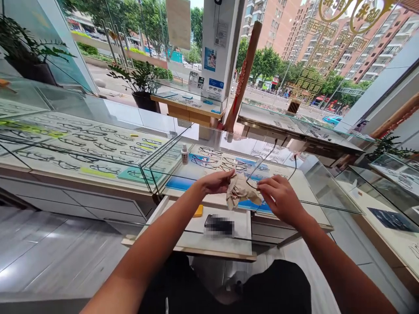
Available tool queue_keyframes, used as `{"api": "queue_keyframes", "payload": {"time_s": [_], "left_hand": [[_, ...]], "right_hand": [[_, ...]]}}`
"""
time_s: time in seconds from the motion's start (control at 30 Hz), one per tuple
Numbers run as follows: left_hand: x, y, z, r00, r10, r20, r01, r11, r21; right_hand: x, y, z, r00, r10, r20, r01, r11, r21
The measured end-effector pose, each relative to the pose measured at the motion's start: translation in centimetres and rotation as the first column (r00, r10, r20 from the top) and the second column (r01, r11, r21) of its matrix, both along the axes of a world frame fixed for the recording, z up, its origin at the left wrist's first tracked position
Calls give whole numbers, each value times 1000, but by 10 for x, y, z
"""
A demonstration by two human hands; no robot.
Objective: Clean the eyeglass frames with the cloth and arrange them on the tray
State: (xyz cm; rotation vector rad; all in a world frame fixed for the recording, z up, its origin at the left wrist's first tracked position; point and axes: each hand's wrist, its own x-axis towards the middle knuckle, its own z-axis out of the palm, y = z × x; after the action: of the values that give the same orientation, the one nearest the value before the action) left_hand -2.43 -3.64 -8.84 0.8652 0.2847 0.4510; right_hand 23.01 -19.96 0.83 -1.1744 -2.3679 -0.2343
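Note:
My left hand (218, 181) is closed on a crumpled beige cloth (237, 192), which hangs above the glass counter. My right hand (280, 198) pinches a pair of eyeglasses (250, 184) by the dark rim, at the cloth's right side. The thin dark temples of the eyeglasses stick up and away from me. The cloth covers part of the eyeglasses, so I cannot tell how much of the lenses it touches. Beneath both hands, eyeglass frames (204, 161) lie on blue and white sheets inside the glass display case (310, 204).
A small white spray bottle (184, 155) stands left of my hands. Below, a pulled-out drawer (193, 242) holds a blurred black object (218, 224) and a yellow item (198, 211). Another glass case (81, 174) with rows of glasses extends left. Potted plants (142, 87) stand by the window.

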Motion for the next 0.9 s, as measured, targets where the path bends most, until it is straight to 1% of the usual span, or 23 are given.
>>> {"api": "queue_keyframes", "payload": {"time_s": [0.03, 0.1, 0.13, 0.2, 0.27, 0.33, 0.43, 0.53, 0.6, 0.67, 0.73, 0.8, 0.83, 0.87, 0.9], "left_hand": [[0, -1, 0, 999, -28, -18, 28, 1000, -3], [0, -3, 2, 996, -81, -49, 81, 997, 2], [0, -4, 3, 993, -99, -60, 100, 995, 12], [0, -7, 4, 989, -121, -83, 124, 992, 38], [-1, -10, 6, 983, -130, -126, 139, 988, 68], [-3, -13, 7, 974, -137, -180, 158, 981, 110], [-4, -18, 7, 964, -157, -213, 197, 963, 183], [-2, -21, 7, 959, -198, -204, 243, 942, 230], [1, -22, 8, 961, -206, -186, 250, 934, 254], [4, -21, 10, 970, -191, -153, 227, 933, 280], [7, -21, 12, 984, -141, -108, 167, 941, 295], [9, -20, 14, 996, -59, -64, 76, 952, 295], [9, -20, 16, 999, -17, -45, 30, 955, 296], [8, -19, 17, 999, 20, -33, -9, 954, 299], [8, -19, 17, 998, 52, -26, -42, 951, 306]], "right_hand": [[0, 1, 5, 988, -13, 157, 4, 998, 60], [-2, 6, 12, 913, -21, 407, -37, 990, 135], [-3, 8, 13, 867, -14, 498, -70, 987, 148], [-7, 14, 15, 782, 15, 624, -140, 978, 152], [-11, 18, 16, 719, 45, 694, -210, 965, 155], [-13, 23, 16, 683, 63, 728, -273, 946, 174], [-15, 32, 14, 661, 76, 747, -330, 923, 199], [-17, 42, 11, 653, 93, 752, -349, 918, 190], [-18, 49, 9, 660, 98, 745, -355, 914, 195], [-20, 53, 8, 689, 79, 720, -351, 906, 237], [-22, 54, 8, 736, 45, 676, -338, 889, 309], [-24, 54, 8, 804, 13, 595, -296, 876, 381], [-26, 54, 7, 854, -11, 520, -239, 879, 412], [-27, 54, 5, 912, -49, 407, -145, 890, 432], [-29, 55, 2, 963, -103, 251, -15, 904, 428]]}}
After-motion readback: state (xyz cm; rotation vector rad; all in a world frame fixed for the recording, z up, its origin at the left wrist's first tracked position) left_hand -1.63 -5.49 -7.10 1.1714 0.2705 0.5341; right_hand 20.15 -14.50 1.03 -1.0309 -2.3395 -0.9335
